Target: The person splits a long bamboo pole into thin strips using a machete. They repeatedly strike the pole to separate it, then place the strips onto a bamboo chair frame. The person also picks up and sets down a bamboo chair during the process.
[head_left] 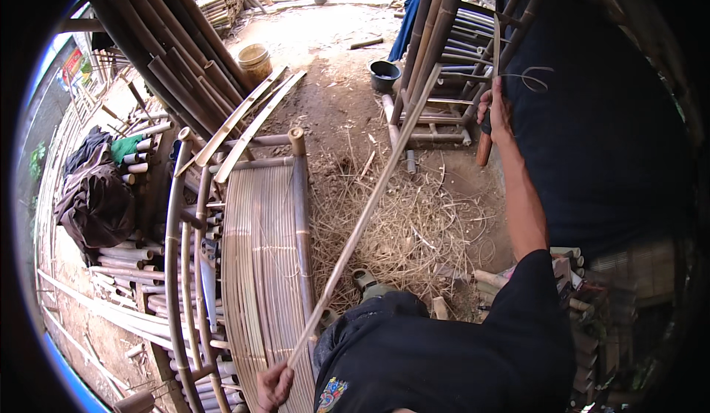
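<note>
My left hand [275, 387], at the lower edge, is closed round the near end of a long, pale bamboo strip [367, 210]. The strip slants up and away to the right, its far end beside the bamboo frames. Out to the right, my raised right hand [497, 111] grips a knife by its wooden handle [484, 149]. The knife's blade [497, 43] points away from me, apart from the strip. A thin curled shaving [534, 80] hangs by the blade and my fingers; whether it is attached to anything is unclear.
A bamboo bench [262, 258] stands left of my legs, with split bamboo pieces [251, 136] across its far end. A handsaw [208, 283] hangs beside it. Shavings [414, 228] litter the ground ahead. Bamboo frames [444, 95], a black bucket [384, 76] and a yellowish bucket [255, 63] stand farther off.
</note>
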Available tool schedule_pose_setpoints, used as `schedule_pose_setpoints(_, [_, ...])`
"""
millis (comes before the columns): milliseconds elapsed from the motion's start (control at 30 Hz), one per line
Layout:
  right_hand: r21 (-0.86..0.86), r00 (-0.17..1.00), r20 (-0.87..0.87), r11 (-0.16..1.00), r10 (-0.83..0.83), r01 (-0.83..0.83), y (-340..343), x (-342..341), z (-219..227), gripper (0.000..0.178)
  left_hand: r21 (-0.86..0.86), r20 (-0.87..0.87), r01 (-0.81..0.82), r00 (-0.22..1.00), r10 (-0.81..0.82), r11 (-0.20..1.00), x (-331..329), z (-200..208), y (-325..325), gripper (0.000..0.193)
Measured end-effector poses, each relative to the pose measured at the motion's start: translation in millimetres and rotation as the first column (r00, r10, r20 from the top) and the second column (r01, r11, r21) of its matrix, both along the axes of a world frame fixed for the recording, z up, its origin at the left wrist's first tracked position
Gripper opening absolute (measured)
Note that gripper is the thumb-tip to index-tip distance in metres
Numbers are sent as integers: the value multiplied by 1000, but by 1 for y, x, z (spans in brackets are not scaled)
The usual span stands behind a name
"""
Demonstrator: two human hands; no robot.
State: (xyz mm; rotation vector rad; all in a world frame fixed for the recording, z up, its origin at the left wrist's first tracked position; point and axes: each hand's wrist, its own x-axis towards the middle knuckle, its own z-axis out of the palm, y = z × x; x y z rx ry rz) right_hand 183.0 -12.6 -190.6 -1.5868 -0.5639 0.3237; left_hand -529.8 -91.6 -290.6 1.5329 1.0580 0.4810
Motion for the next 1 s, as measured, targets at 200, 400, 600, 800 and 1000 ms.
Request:
schedule_pose_setpoints(200, [-76, 898, -298, 930, 324, -361, 21, -163, -53, 36, 467, 362, -377, 907, 216, 800, 65, 86, 140, 35])
schedule_pose_setpoints(400, [253, 454, -517, 636, 726, -729, 7, -341, -82, 23, 704, 228, -419, 898, 376, 574, 135, 210, 227, 37])
schedule_pose_setpoints(600, [366, 479, -693, 836, 538, -409, 33, -404, -83, 31, 182, 546, -501, 767, 337, 846, 172, 102, 165, 24])
schedule_pose_setpoints(800, [232, 610, -707, 932, 358, -278, 60, -403, -99, 28, -390, 354, -277, 835, 421, 878, 150, 7, 108, 43])
schedule_pose_setpoints(1000, [134, 730, -528, 891, 434, -433, 90, -391, -115, 23, 639, -259, 49, 953, 155, 768, 63, 67, 61, 51])
